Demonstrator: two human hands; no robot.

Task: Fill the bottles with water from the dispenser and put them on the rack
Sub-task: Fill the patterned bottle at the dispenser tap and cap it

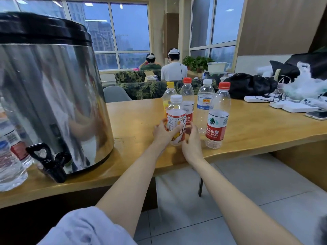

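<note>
Several empty plastic bottles stand grouped on the wooden table (pixel 256 131). Nearest is a white-capped bottle with an orange and white label (pixel 176 114). My left hand (pixel 163 133) curls round its lower left side, thumb across the label. My right hand (pixel 192 140) is at its right side, fingers bent toward it; contact is unclear. Right of it stands a red-capped bottle with a red label (pixel 216 117). Behind are a yellow-capped bottle (pixel 169 93), another red-capped one (pixel 187 96) and a white-capped, blue-labelled one (pixel 205 101). The steel dispenser (pixel 53 96) with its black tap (pixel 51 162) stands at left.
Water-filled bottles (pixel 10 156) stand at the far left edge beside the dispenser. A black bag (pixel 247 85), white power strips (pixel 283 105), cables and a phone (pixel 316 114) lie at the table's right end. Two people sit beyond by the windows. Tiled floor lies below the table edge.
</note>
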